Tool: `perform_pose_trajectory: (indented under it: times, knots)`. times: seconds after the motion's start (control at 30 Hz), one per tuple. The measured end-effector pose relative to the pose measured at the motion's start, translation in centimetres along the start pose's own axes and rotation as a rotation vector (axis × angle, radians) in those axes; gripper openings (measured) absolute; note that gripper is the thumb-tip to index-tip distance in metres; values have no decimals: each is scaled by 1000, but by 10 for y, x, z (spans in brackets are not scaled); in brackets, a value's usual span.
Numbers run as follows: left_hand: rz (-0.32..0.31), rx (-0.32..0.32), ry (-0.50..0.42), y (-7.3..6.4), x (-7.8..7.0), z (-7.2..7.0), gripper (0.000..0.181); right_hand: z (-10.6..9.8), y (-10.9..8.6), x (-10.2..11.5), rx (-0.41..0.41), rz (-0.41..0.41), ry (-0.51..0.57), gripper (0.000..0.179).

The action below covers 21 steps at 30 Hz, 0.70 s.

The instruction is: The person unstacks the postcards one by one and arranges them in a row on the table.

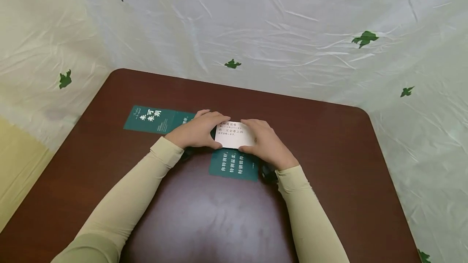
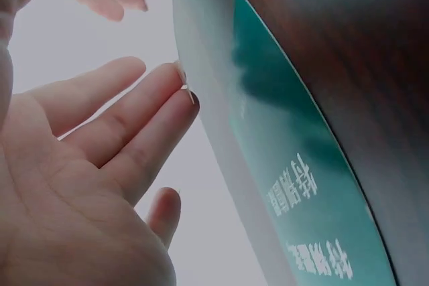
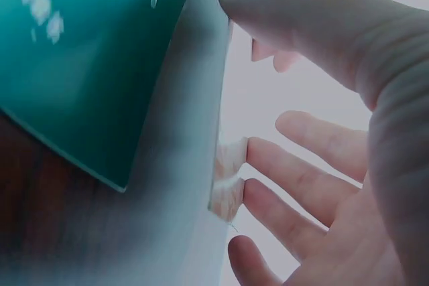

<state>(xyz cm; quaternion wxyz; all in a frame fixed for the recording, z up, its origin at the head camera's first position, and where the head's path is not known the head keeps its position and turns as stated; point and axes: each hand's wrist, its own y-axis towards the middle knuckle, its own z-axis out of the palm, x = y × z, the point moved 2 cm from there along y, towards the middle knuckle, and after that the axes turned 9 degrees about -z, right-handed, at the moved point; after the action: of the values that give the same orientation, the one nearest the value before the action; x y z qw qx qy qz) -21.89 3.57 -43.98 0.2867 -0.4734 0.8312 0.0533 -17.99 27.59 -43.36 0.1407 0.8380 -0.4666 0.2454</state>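
A white card printed with dark characters is held between both hands over the middle of the table. My left hand grips its left end, thumb at the near edge and fingers at the far edge. At the right end, my right hand pinches it the same way. Just in front lies a teal card with white characters, its far part hidden by the white card. In the right wrist view the white card shows edge-on against the fingertips.
Two more teal printed cards lie to the left: one fully visible, the other partly behind the left hand. The dark red-brown table has rounded far corners. Pale wrinkled sheeting with green leaf shapes hangs around it.
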Motion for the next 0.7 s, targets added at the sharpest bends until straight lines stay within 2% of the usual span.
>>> perform_pose_trajectory:
  times: [0.17, 0.3, 0.53, 0.7]
  knots:
    - [-27, 16, 9, 16, 6, 3, 89, 3, 10, -14, 10, 9, 10, 82]
    - [-39, 30, 7, 20, 7, 3, 88, 6, 15, -20, 13, 12, 21, 80]
    - [-65, 44, 17, 18, 10, -3, 85, 8, 20, -22, 21, -5, 42, 77]
    - [-69, 62, 20, 16, 11, -4, 82, 11, 20, -21, 34, 13, 48, 77]
